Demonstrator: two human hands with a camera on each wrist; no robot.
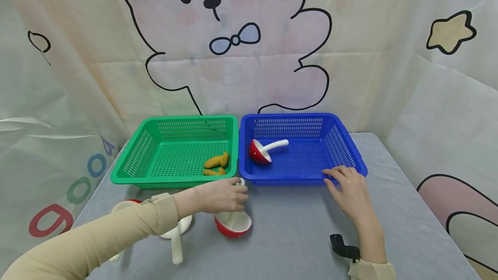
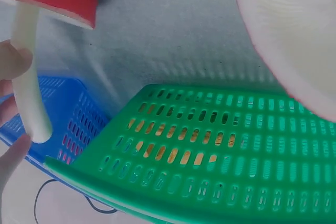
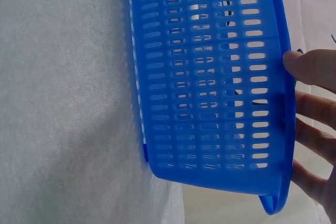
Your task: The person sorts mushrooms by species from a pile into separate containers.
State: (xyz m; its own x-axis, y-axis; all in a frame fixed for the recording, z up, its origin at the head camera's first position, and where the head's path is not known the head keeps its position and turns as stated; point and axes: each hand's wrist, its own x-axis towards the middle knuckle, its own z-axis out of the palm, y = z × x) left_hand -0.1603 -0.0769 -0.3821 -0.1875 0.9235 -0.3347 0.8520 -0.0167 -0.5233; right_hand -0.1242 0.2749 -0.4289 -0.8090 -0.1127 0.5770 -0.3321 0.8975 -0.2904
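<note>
My left hand (image 1: 225,195) pinches the white handle of a red ladle (image 1: 232,226) with white dots, its bowl just in front of the baskets. In the left wrist view, thumb and fingers close round the curved handle (image 2: 31,93). My right hand (image 1: 348,189) holds the near rim of the blue basket (image 1: 299,181) near its right corner. The right wrist view has the thumb (image 3: 312,69) on the outer side of that rim and the fingers beyond it. Another red ladle (image 1: 258,152) lies inside the blue basket, its white handle pointing right.
Left of the blue basket stands a green basket (image 1: 175,181) with several yellow-brown curved pieces (image 1: 215,161). Partly covered by my left sleeve, a red-rimmed ladle (image 1: 125,205) and a white-handled ladle (image 1: 177,245) lie on the grey tablecloth (image 1: 288,237). A printed curtain hangs behind.
</note>
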